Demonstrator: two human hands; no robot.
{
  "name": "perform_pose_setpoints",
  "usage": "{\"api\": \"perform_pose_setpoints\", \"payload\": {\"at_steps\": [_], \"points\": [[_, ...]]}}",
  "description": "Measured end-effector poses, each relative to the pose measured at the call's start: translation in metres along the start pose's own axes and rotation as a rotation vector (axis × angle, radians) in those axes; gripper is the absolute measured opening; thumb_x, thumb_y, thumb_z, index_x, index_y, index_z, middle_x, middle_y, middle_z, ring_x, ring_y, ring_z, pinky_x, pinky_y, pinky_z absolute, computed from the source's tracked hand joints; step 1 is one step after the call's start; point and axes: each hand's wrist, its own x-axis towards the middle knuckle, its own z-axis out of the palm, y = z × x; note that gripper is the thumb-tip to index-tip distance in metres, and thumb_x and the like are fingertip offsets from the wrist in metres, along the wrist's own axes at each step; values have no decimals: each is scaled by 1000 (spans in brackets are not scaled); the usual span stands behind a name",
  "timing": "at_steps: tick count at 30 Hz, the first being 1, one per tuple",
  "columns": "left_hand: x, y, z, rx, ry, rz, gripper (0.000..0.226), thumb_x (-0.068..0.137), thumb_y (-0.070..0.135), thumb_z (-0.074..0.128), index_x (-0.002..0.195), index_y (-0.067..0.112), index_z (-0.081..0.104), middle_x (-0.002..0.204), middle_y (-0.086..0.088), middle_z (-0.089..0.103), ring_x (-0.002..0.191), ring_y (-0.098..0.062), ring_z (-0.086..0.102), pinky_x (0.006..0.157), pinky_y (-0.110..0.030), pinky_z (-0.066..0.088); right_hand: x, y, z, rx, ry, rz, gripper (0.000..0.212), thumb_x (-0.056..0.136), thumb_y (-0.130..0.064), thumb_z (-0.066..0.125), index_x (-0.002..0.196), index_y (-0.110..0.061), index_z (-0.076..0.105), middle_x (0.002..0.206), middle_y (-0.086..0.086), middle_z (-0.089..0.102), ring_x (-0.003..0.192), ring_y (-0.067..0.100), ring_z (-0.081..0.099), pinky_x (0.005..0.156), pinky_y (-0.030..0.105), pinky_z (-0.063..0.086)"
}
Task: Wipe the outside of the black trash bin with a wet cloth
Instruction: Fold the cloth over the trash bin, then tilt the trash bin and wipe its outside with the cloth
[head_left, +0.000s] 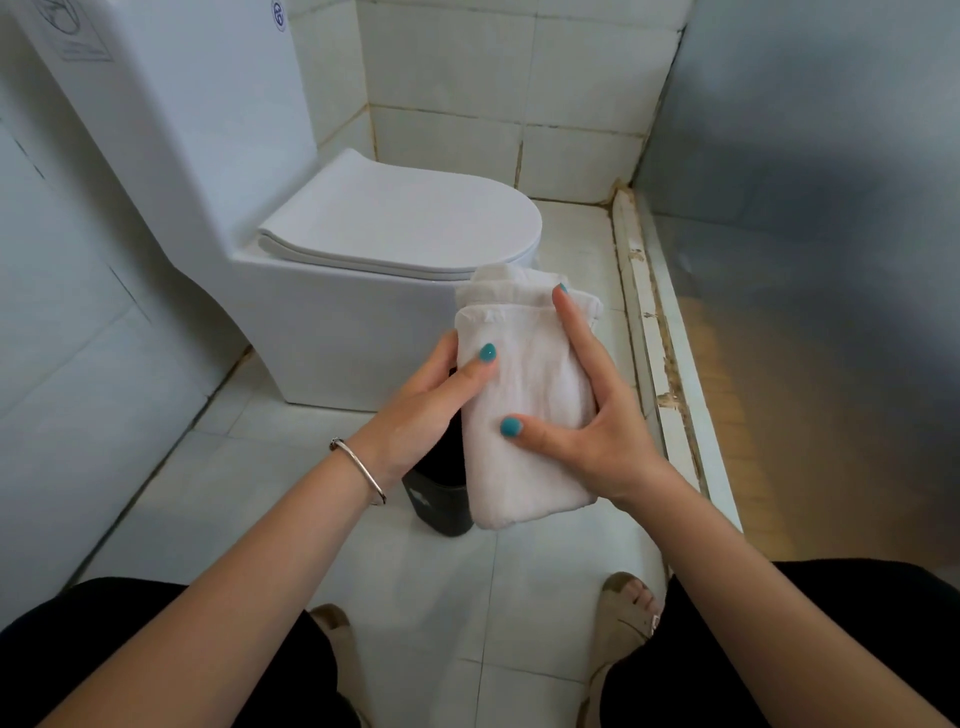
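Note:
A folded white cloth (524, 395) is held up in front of me over the black trash bin (441, 504), which stands on the floor by the toilet and is mostly hidden behind the cloth and my left hand. My left hand (431, 405) grips the cloth's left edge, thumb on its front. My right hand (587, 421) holds the right side, thumb across the front and fingers along the edge.
A white toilet (322, 260) with its lid down stands at the left, just behind the bin. White floor tiles (249, 493) spread around it. A raised threshold (654, 338) and a metal panel run along the right. My feet in sandals (623, 613) are below.

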Motion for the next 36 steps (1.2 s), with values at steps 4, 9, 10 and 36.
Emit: {"api": "perform_pose_setpoints", "payload": {"at_steps": [4, 9, 10, 36], "points": [[1, -17, -16, 555, -8, 127, 70, 84, 64, 42, 146, 44, 15, 157, 19, 13, 144, 2, 10, 118, -29, 12, -7, 11, -3, -17, 51, 74, 95, 71, -11, 83, 148, -32, 32, 132, -39, 45, 128, 7, 49, 99, 48, 51], [1, -50, -32, 1018, -11, 112, 78, 77, 74, 35, 137, 55, -11, 151, 27, -4, 143, 3, -6, 114, -24, 2, -11, 16, -26, -118, 103, 122, 96, 72, -12, 83, 145, -44, 31, 128, -47, 35, 126, -8, 41, 101, 31, 49], [2, -57, -36, 1063, -24, 104, 79, 77, 74, 35, 138, 54, -11, 150, 28, -4, 142, 3, -5, 114, -24, 3, -10, 17, -31, -141, 123, 120, 95, 72, -13, 83, 145, -44, 30, 129, -46, 33, 125, -12, 39, 98, 24, 49], [27, -224, -33, 1616, 25, 179, 35, 55, 40, 91, 75, 18, 72, 38, 2, 50, 34, -20, 48, 43, -18, 36, -4, 18, -52, -131, 471, 137, 97, 72, -11, 85, 148, -37, 30, 147, -17, 35, 136, 5, 36, 106, 45, 45]]}}
